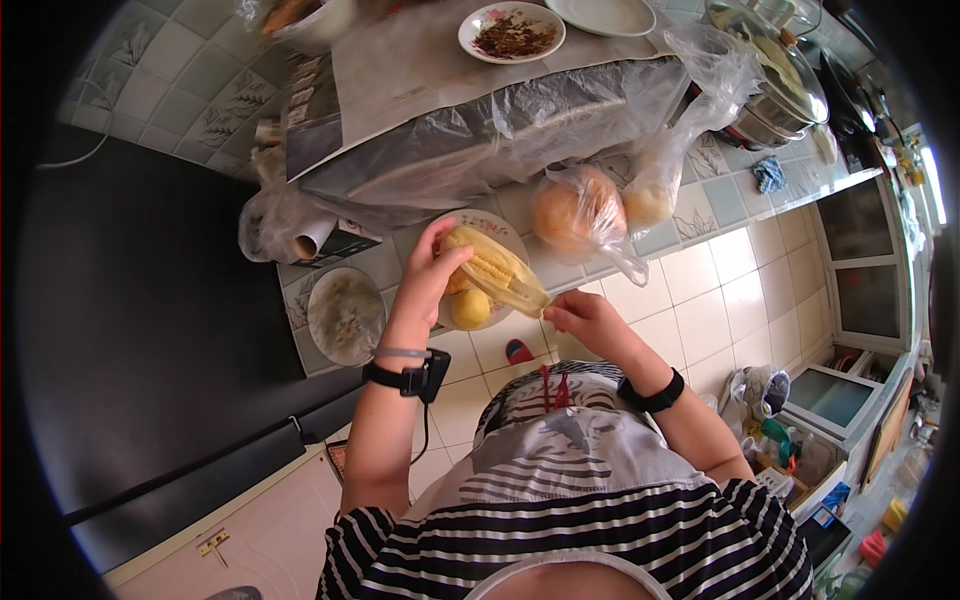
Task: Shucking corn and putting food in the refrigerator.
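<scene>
An ear of corn [491, 271], partly covered by pale husk, is held between my two hands above a flower-patterned plate [491, 222]. My left hand [437, 262] grips its upper end, thumb on the husk near a strip of bare kernels. The fingertips of my right hand [581, 315] pinch the narrow husk end at the lower right. On the plate, below the corn, lies a round yellow food item [470, 308], with another orange-yellow piece [456, 283] beside it, partly hidden by my left hand and the corn.
Bagged round orange-brown items [577, 210] sit right of the plate on the tiled counter [694, 217]. A covered bowl [346, 315] stands at the left. Behind are a plastic-draped raised surface [420, 97], a plate of dark bits [512, 33] and a steel pot [765, 116].
</scene>
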`<control>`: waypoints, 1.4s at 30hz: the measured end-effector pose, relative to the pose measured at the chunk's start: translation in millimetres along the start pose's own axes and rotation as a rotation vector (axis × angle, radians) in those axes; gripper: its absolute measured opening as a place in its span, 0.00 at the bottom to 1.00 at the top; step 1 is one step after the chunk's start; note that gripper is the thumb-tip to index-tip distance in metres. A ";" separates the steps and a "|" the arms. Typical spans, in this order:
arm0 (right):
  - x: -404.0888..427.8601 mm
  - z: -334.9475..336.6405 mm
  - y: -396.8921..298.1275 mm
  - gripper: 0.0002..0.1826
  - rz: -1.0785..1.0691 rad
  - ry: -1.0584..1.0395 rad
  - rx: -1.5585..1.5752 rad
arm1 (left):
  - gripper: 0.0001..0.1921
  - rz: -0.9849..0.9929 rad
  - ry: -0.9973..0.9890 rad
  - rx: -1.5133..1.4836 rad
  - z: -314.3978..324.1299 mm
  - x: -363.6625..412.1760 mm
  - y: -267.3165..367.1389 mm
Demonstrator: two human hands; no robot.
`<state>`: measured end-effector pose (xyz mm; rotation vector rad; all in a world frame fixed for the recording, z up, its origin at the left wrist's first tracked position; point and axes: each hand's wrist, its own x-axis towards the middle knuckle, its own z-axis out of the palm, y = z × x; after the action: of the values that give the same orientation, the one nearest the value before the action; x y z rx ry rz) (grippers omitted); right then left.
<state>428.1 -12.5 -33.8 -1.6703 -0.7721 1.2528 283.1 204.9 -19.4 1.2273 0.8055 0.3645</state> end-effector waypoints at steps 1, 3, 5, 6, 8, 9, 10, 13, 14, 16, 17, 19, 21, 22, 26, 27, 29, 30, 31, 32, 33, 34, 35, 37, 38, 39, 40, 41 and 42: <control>-1.6 -0.5 -5.1 0.13 0.057 -0.056 -0.002 | 0.23 0.025 0.027 -0.147 -1.7 -8.0 -0.8; -3.3 2.9 -11.3 0.14 0.110 -0.118 -0.007 | 0.23 0.007 0.047 -0.240 -2.0 -27.9 -1.1; -4.4 10.7 -15.7 0.19 0.035 -0.144 0.208 | 0.22 0.072 0.110 -0.480 5.9 -43.0 -11.4; -5.3 15.4 -21.3 0.19 0.036 -0.144 0.205 | 0.22 0.080 0.133 -0.507 13.3 -52.2 -12.7; -4.1 27.9 -32.3 0.24 -0.123 -0.025 0.244 | 0.22 0.103 0.111 -0.569 25.6 -65.0 -21.2; -1.0 32.4 -34.4 0.24 -0.123 -0.025 0.239 | 0.22 0.115 0.083 -0.597 30.3 -70.3 -24.9; 3.3 35.8 -36.1 0.26 -0.169 0.011 0.289 | 0.23 0.091 0.083 -0.609 33.3 -75.8 -28.4; 5.5 44.3 -44.8 0.24 -0.170 0.074 0.320 | 0.26 0.130 0.066 -0.500 35.7 -86.4 -45.7; 4.9 46.6 -46.8 0.22 -0.142 0.104 0.340 | 0.29 0.139 0.048 -0.493 36.0 -89.5 -49.2; 3.6 50.5 -48.0 0.17 -0.147 0.182 0.359 | 0.31 0.157 0.017 -0.438 41.5 -96.5 -35.5; 1.5 50.8 -51.2 0.17 -0.147 0.184 0.353 | 0.33 0.172 -0.013 -0.378 42.8 -99.1 -28.5; -3.7 52.3 -59.5 0.12 -0.130 0.151 0.334 | 0.36 0.158 -0.071 -0.372 37.2 -102.1 -26.1; -2.6 57.5 -52.9 0.11 -0.150 0.142 0.325 | 0.36 0.178 -0.061 -0.386 35.4 -104.7 -26.5; -2.6 59.8 -50.0 0.09 -0.169 0.136 0.321 | 0.36 0.138 -0.057 -0.364 31.2 -106.0 -28.7; -7.6 66.6 -47.7 0.08 -0.177 0.157 0.416 | 0.36 0.096 -0.035 -0.430 19.1 -109.9 -35.8; -9.5 66.9 -48.9 0.08 -0.137 0.193 0.487 | 0.36 0.094 -0.041 -0.433 18.2 -113.7 -32.0; -12.7 68.4 -46.6 0.09 -0.096 0.238 0.558 | 0.35 0.036 -0.027 -0.575 16.3 -119.7 -27.2; -14.5 69.7 -42.3 0.09 -0.111 0.215 0.520 | 0.36 0.033 -0.038 -0.588 13.8 -120.6 -28.4; -16.5 70.7 -38.5 0.10 -0.125 0.193 0.482 | 0.36 0.028 -0.047 -0.592 12.0 -121.2 -30.8; -19.8 72.5 -35.9 0.17 -0.121 0.130 0.451 | 0.35 0.038 -0.061 -0.582 10.8 -121.5 -34.0; -23.8 76.1 -35.0 0.17 -0.117 0.139 0.450 | 0.35 0.049 -0.074 -0.572 10.4 -122.0 -36.6; -27.9 80.7 -35.0 0.22 -0.134 0.122 0.308 | 0.34 0.030 -0.080 -0.582 11.6 -123.5 -36.1; -30.9 84.6 -35.8 0.27 -0.149 0.103 0.166 | 0.34 0.024 -0.087 -0.586 12.8 -123.9 -37.1; -32.3 88.4 -37.0 0.29 -0.200 0.098 0.117 | 0.33 0.024 -0.108 -0.561 14.9 -125.0 -38.4; -32.9 88.8 -35.0 0.26 -0.179 0.145 0.118 | 0.33 0.022 -0.109 -0.565 17.0 -125.9 -39.2; -32.2 89.8 -34.6 0.23 -0.164 0.189 0.120 | 0.33 0.042 -0.103 -0.576 19.0 -126.2 -38.8; -38.0 90.5 -46.7 0.15 -0.146 0.244 0.134 | 0.32 0.063 -0.096 -0.588 21.4 -126.8 -38.4; -35.7 88.8 -40.1 0.15 -0.148 0.239 0.134 | 0.32 0.066 -0.092 -0.587 24.1 -127.9 -37.9; -32.5 86.3 -35.0 0.13 -0.161 0.254 0.232 | 0.32 0.070 -0.052 -0.593 27.6 -128.9 -36.2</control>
<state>337.0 -1.8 2.6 -1.5103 -0.5708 0.9571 209.4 90.6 -5.2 0.7052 0.5523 0.5783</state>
